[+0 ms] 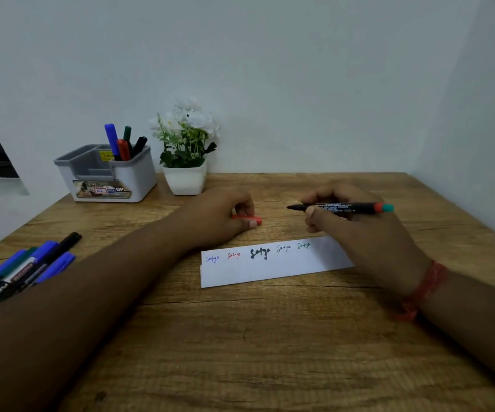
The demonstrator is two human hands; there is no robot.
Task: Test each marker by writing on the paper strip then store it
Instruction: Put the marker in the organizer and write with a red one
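A white paper strip (270,267) lies on the wooden table and bears several coloured scribbles along its top edge. My right hand (359,233) holds an uncapped black marker (341,207) level above the strip's right end, tip pointing left. The marker's tail end is red and green. My left hand (222,218) pinches a red cap (247,219) just beyond the strip's left part. A grey and white organiser (106,173) at the back left holds several markers upright.
A pile of several blue, green and black markers (26,269) lies at the table's left edge, partly under my left forearm. A white pot of artificial flowers (185,162) stands beside the organiser. Walls close off the back and the right.
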